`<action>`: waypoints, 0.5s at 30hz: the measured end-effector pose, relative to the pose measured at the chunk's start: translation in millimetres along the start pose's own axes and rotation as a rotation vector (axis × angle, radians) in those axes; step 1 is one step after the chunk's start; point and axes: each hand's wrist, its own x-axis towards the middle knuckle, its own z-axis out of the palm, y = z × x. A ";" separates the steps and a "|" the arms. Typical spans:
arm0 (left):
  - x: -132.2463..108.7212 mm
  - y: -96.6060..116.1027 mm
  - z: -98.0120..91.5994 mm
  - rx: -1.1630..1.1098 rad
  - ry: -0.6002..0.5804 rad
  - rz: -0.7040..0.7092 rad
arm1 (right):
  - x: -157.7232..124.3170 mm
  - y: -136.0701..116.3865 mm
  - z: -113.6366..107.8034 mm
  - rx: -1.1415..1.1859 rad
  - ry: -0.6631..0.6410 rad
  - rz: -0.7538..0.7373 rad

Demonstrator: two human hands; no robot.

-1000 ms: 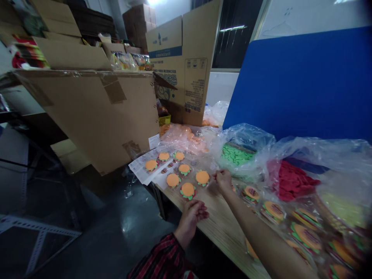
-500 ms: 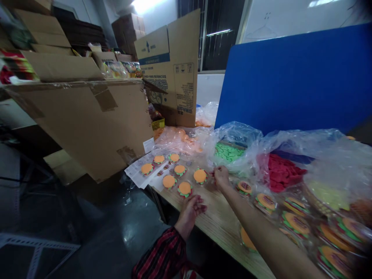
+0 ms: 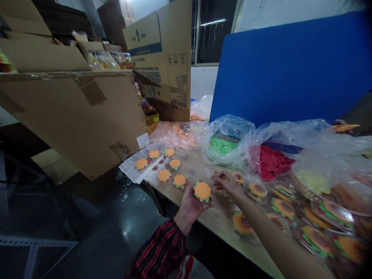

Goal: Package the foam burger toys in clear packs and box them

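My left hand (image 3: 188,205) is closed around a toy hamburger (image 3: 202,191), with an orange bun top and green and red layers in clear plastic. It is held just above the near edge of the table. To its right, my right hand (image 3: 228,185) has its fingers bent and pinched together; what lies between them is too small to make out. Left of the hands, several similar toy hamburgers (image 3: 175,164) lie in loose rows on the table and partly on a printed paper sheet (image 3: 132,170).
Behind stand bags of green pieces (image 3: 222,144) and red pieces (image 3: 274,162). Packed hamburgers (image 3: 281,208) crowd the right side. Another person's hand (image 3: 343,123) holds a flat orange piece at far right. A large cardboard box (image 3: 66,116) stands left; a blue board (image 3: 285,73) rises behind.
A hamburger that lay on the table beside my right hand is now in my left hand, which was empty. The view has shifted slightly, with the scene moving left and up.
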 end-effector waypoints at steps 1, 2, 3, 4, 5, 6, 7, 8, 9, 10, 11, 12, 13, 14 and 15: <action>-2.4 -3.0 0.5 -0.004 0.008 -0.010 | -2.0 -0.9 -3.5 0.023 -0.003 -0.015; -4.4 -5.8 1.0 -0.002 0.021 -0.022 | -3.5 -2.0 -6.7 0.045 -0.010 -0.022; -6.2 -8.1 1.7 0.007 0.036 -0.035 | -5.0 -3.1 -9.6 0.067 -0.024 -0.028; -7.6 -10.0 2.7 0.021 0.050 -0.047 | -7.1 -3.9 -12.3 0.085 -0.045 -0.036; -8.8 -11.4 4.0 0.034 0.065 -0.059 | -10.1 -4.3 -14.7 0.091 -0.075 -0.054; -9.8 -12.3 5.7 0.040 0.080 -0.071 | -14.4 -4.3 -16.8 0.085 -0.108 -0.092; -10.5 -12.7 7.7 0.037 0.091 -0.080 | -20.2 -4.1 -18.7 0.060 -0.143 -0.146; -11.1 -12.7 9.8 0.022 0.099 -0.084 | -27.3 -3.8 -20.5 0.009 -0.173 -0.217; -11.5 -12.4 11.9 0.002 0.102 -0.087 | -35.6 -3.7 -22.1 -0.075 -0.196 -0.301; -11.7 -12.0 14.0 -0.017 0.102 -0.094 | -44.5 -4.0 -23.6 -0.189 -0.215 -0.391; -11.9 -11.6 15.9 -0.033 0.095 -0.098 | -53.6 -4.5 -25.0 -0.322 -0.241 -0.484; -12.0 -11.5 17.6 -0.043 0.081 -0.096 | -62.4 -5.0 -26.3 -0.465 -0.275 -0.572; -12.0 -11.9 18.8 -0.045 0.061 -0.093 | -70.4 -5.4 -27.5 -0.608 -0.318 -0.649; -12.0 -12.9 19.6 -0.040 0.036 -0.088 | -77.4 -5.4 -28.4 -0.734 -0.363 -0.718; -11.8 -14.6 19.9 -0.031 0.009 -0.078 | -83.2 -4.8 -29.3 -0.840 -0.406 -0.776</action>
